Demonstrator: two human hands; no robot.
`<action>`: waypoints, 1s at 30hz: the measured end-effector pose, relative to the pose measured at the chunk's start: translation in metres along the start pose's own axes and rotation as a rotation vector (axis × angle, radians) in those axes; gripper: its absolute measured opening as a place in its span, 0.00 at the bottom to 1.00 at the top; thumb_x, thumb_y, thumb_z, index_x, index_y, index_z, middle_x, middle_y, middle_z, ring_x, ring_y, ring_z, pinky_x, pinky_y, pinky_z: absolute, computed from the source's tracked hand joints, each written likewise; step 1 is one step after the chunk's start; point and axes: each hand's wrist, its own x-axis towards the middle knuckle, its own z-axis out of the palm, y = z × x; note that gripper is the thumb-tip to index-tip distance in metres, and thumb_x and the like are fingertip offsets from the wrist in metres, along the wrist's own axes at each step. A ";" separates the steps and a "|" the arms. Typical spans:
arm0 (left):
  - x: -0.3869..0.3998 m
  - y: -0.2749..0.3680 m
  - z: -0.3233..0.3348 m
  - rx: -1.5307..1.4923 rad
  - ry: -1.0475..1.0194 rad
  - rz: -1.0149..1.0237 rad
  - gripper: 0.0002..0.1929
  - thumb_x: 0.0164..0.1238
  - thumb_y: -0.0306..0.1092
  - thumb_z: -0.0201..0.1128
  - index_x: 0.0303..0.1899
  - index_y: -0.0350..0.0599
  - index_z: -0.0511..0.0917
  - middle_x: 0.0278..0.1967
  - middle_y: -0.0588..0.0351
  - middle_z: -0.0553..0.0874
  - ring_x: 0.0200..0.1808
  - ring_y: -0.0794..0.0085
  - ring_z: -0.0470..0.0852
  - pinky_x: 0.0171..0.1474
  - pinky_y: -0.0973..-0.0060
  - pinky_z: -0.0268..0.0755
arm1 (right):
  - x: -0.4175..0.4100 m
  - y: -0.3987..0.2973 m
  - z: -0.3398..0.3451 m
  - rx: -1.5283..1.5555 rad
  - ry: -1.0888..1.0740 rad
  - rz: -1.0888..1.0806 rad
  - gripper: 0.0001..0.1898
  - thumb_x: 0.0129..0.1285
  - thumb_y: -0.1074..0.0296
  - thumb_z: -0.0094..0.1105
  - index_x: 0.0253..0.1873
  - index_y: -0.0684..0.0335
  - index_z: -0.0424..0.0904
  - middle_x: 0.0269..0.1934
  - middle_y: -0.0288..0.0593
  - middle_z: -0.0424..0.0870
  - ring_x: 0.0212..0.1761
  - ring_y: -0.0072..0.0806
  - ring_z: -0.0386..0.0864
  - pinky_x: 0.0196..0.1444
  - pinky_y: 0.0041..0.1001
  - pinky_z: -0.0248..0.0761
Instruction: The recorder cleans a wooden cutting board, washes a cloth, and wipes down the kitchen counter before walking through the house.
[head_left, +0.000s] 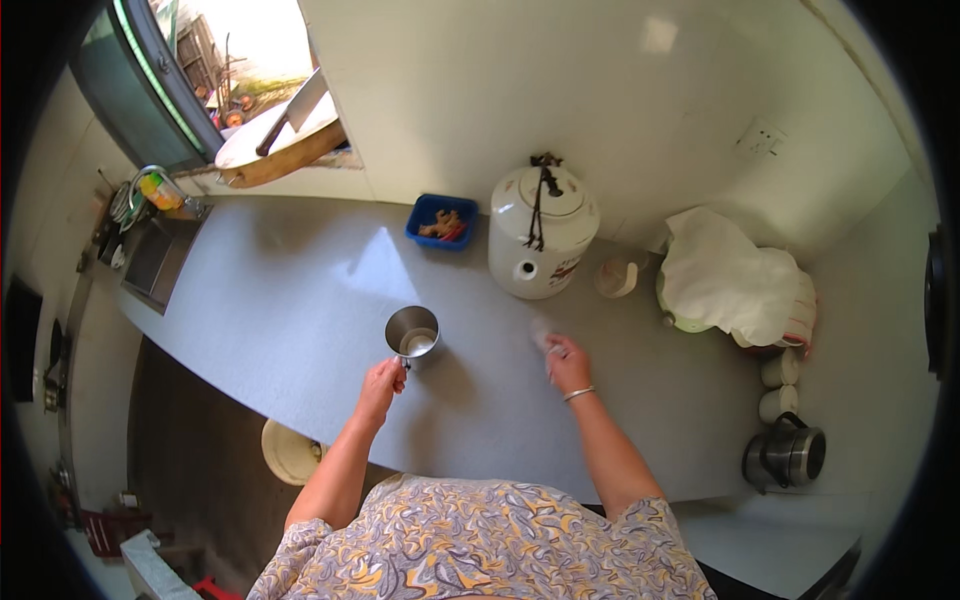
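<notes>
My left hand (381, 382) grips the handle of a stainless steel mug (412, 330). Its mouth faces up, and a pale, shiny patch shows at the bottom; I cannot tell whether that is liquid. Whether the mug touches the grey countertop (300, 292) is unclear. My right hand (570, 366), with a bangle on the wrist, is closed around a whitish, crumpled thing (541, 334), perhaps a cloth or tissue, blurred at its upper end. Beyond that hand stands a white ceramic lidded jar (544, 236) with a round hole low in its front and a dark cord on its lid.
A blue plastic basket (441, 238) holds ginger. Right of the jar are a clear cup (616, 277), a cloth-covered pile (727, 277), white cups (778, 405) and a steel lidded pot (784, 456). A cleaver (296, 112) lies on a round chopping board (289, 161) by the window; a sink (161, 255) sits left.
</notes>
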 end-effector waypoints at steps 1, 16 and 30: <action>0.005 -0.002 0.003 -0.002 -0.006 0.007 0.18 0.67 0.47 0.48 0.21 0.46 0.68 0.20 0.64 0.69 0.22 0.81 0.65 0.26 0.82 0.59 | 0.011 -0.016 -0.015 0.194 0.018 0.209 0.16 0.50 0.75 0.49 0.46 0.62 0.77 0.24 0.38 0.79 0.22 0.26 0.75 0.27 0.27 0.69; 0.049 -0.021 0.020 0.005 -0.047 -0.066 0.17 0.67 0.49 0.49 0.34 0.44 0.75 0.32 0.59 0.79 0.31 0.77 0.77 0.35 0.78 0.71 | 0.086 -0.036 -0.032 0.010 0.218 -0.158 0.19 0.53 0.72 0.50 0.52 0.64 0.71 0.48 0.52 0.76 0.45 0.39 0.77 0.47 0.31 0.69; 0.063 -0.006 0.038 0.060 -0.058 -0.091 0.18 0.67 0.50 0.48 0.35 0.44 0.75 0.32 0.60 0.78 0.34 0.77 0.76 0.36 0.77 0.69 | 0.093 0.003 -0.085 -0.126 0.648 -0.070 0.15 0.53 0.58 0.58 0.36 0.64 0.75 0.30 0.51 0.78 0.30 0.40 0.77 0.33 0.34 0.69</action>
